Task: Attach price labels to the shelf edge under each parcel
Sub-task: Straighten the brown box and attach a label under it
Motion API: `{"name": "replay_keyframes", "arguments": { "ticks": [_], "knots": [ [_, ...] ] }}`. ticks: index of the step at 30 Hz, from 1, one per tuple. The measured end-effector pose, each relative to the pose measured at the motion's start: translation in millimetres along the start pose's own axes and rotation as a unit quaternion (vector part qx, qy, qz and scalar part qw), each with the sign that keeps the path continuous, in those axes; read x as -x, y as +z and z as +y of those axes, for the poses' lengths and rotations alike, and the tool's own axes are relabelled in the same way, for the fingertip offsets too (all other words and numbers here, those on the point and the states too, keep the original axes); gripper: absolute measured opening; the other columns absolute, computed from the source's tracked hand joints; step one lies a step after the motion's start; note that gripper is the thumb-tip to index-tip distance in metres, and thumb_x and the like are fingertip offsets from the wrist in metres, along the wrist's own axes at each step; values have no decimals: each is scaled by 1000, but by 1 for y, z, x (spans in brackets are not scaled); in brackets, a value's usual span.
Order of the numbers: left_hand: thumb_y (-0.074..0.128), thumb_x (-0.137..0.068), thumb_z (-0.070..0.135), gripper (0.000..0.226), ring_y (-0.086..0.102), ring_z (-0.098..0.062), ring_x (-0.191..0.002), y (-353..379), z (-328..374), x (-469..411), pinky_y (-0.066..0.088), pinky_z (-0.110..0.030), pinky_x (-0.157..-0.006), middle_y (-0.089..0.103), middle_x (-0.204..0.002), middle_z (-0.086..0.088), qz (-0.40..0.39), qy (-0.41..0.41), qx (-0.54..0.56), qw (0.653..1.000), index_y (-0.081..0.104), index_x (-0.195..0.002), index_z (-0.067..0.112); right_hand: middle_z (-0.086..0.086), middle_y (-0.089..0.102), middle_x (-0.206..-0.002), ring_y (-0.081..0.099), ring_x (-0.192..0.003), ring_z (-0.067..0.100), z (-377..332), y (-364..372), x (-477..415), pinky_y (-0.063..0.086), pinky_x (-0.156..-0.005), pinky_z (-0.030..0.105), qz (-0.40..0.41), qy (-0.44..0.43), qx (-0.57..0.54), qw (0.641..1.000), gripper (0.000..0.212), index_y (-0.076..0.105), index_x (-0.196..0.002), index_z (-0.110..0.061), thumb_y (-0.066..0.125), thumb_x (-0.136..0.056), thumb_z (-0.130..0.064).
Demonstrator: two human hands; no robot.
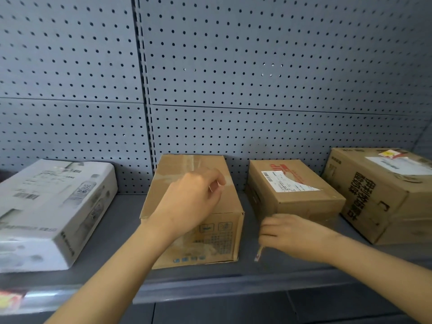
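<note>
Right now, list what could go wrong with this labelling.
1. The small label strip pinched in the right hand hangs over the grey shelf deck, not at the grey shelf front edge; it could stick early.
2. The left hand resting on the long brown cardboard box might shift it off its spot.

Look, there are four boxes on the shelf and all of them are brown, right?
Not quite. The head view shows four boxes on the shelf, but only three are brown cardboard. The leftmost box is white with grey printing. The left hand rests on the brown box next to it.
</note>
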State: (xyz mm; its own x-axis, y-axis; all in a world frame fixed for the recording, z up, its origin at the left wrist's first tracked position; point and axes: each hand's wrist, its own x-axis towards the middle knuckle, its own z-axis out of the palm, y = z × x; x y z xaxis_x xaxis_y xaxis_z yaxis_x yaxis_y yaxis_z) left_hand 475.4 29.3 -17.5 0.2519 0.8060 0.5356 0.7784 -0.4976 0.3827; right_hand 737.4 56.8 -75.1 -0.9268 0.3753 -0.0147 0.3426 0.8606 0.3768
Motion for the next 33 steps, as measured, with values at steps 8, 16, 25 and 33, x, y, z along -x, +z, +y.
{"name": "replay_keyframes", "arguments": {
  "ticks": [8,16,25,33],
  "knots": [
    [59,-88,22,8,60,-6,-76,-12,18,54,55,-36,-66,64,-87,12,2,21,0,1000,63,-95,25,-5,62,-89,54,-83,15,-39,-19,19,50,-68,29,88,71,-48,992,10,59,-95,-21,49,-95,-23],
    [60,-83,15,12,61,-14,-76,-10,5,145,52,-35,-66,64,-86,7,-36,-58,-29,997,64,-90,23,-11,63,-88,55,-82,7,-110,-30,8,48,-68,27,172,134,-181,959,11,61,-90,-25,51,-93,-26],
    [65,-67,-8,24,62,-34,-70,27,-23,191,50,-35,-59,68,-82,-11,-60,-76,-81,992,69,-84,8,-11,66,-79,60,-74,9,-157,-5,-33,52,-63,38,232,299,-309,872,11,61,-84,-28,69,-82,-21],
    [70,-47,-9,38,55,-31,-64,60,-53,188,28,-28,-53,58,-76,-8,-111,-50,-146,982,63,-79,10,-6,68,-75,62,-71,7,-161,11,-68,51,-65,25,238,382,-376,810,18,64,-82,-20,71,-78,-4]
  ]
}}
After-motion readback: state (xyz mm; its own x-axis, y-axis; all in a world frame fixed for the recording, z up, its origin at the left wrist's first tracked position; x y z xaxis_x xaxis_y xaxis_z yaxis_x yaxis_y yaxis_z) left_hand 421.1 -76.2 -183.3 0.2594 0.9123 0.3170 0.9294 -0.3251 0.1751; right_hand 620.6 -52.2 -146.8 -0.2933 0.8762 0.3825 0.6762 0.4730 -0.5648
